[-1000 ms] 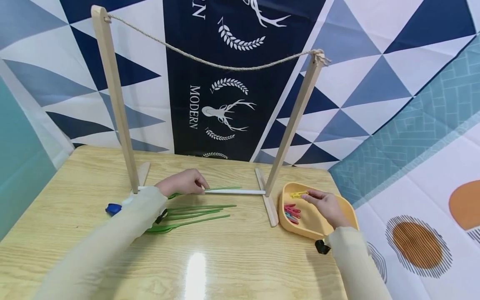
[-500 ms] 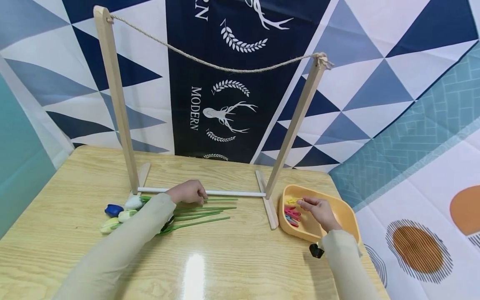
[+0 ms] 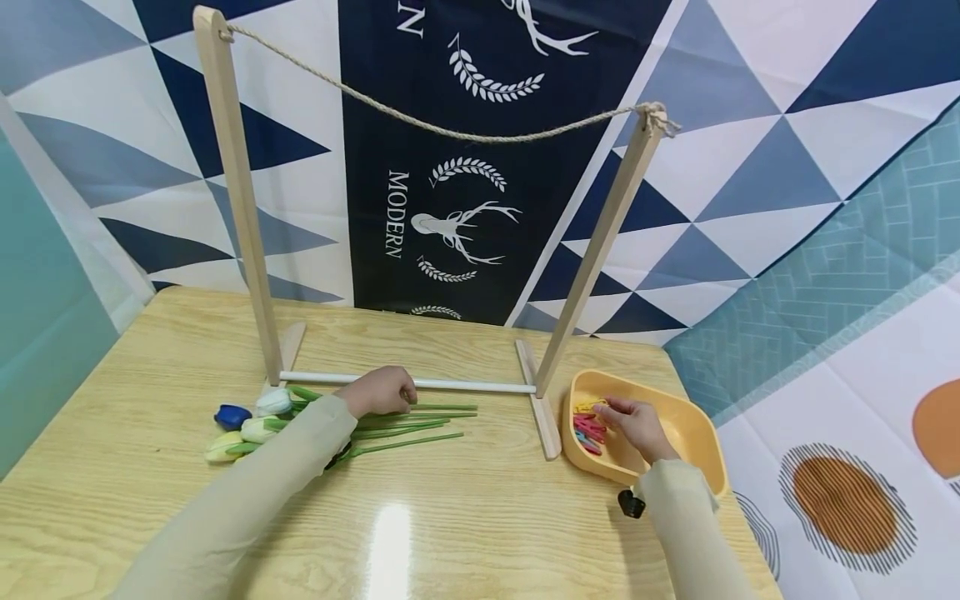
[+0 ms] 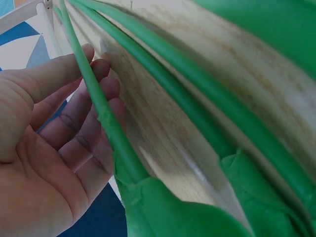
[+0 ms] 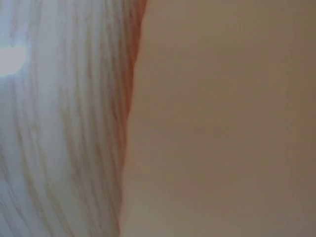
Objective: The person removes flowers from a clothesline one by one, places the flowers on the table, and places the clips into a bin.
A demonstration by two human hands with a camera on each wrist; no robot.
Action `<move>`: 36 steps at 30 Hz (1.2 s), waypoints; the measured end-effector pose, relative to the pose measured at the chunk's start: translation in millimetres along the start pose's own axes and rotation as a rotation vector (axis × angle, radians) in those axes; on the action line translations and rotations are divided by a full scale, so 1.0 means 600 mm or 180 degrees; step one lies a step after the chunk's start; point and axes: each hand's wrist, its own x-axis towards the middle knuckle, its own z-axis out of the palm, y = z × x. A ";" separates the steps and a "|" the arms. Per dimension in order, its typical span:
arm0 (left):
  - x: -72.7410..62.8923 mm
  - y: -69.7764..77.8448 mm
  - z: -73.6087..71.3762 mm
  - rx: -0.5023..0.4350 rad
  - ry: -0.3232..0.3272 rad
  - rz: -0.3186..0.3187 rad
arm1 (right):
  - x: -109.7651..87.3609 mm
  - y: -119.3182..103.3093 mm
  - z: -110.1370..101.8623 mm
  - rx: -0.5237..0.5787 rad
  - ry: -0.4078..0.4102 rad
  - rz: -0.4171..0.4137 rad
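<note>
Several artificial tulips lie on the wooden table, with blue, white and pale yellow blossoms [image 3: 273,403] at the left and green stems [image 3: 412,442] pointing right. My left hand [image 3: 381,390] is low over them. In the left wrist view, its thumb and curled fingers [image 4: 79,128] are at the farthest tulip stem [image 4: 106,116], which partly covers the fingertips. My right hand [image 3: 637,422] reaches into an orange tray [image 3: 686,442] and pinches a yellow clothespin [image 3: 587,407] beside red and blue clothespins [image 3: 590,431]. The right wrist view is mostly blocked by a blurred, close surface.
A wooden frame stands at the back, with a left post [image 3: 240,200], a right post [image 3: 600,258] and a twine rope [image 3: 450,133] sagging between their tops. A white rod [image 3: 472,386] joins the posts low down. Patterned cloth hangs behind the table [image 3: 487,517].
My left hand has come toward me from the white rod, and the stem by it has moved down among the others. The right hand has lowered the yellow clothespin to the clothespin pile.
</note>
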 end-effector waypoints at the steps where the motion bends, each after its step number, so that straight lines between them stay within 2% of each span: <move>1: 0.000 -0.001 0.001 0.0014 0.0017 0.0024 | 0.001 0.002 0.001 -0.0023 -0.0009 -0.0023; 7: -0.004 -0.002 0.004 0.0023 0.0023 0.0035 | 0.006 0.006 0.004 -0.0359 -0.0043 -0.0110; 12: -0.012 -0.001 0.003 0.0131 0.0073 -0.0048 | 0.015 0.003 0.007 -0.0614 -0.0105 -0.0036; 21: -0.032 -0.002 -0.001 0.0223 0.0151 -0.0116 | 0.025 -0.001 0.011 -0.0678 -0.0210 0.0042; 26: -0.044 -0.010 -0.005 0.0115 0.0185 -0.0204 | 0.030 -0.006 0.016 -0.0677 -0.0218 0.0096; 36: -0.068 -0.016 -0.013 -0.0129 0.0287 -0.0289 | 0.023 -0.008 0.008 -0.0948 -0.0245 0.0015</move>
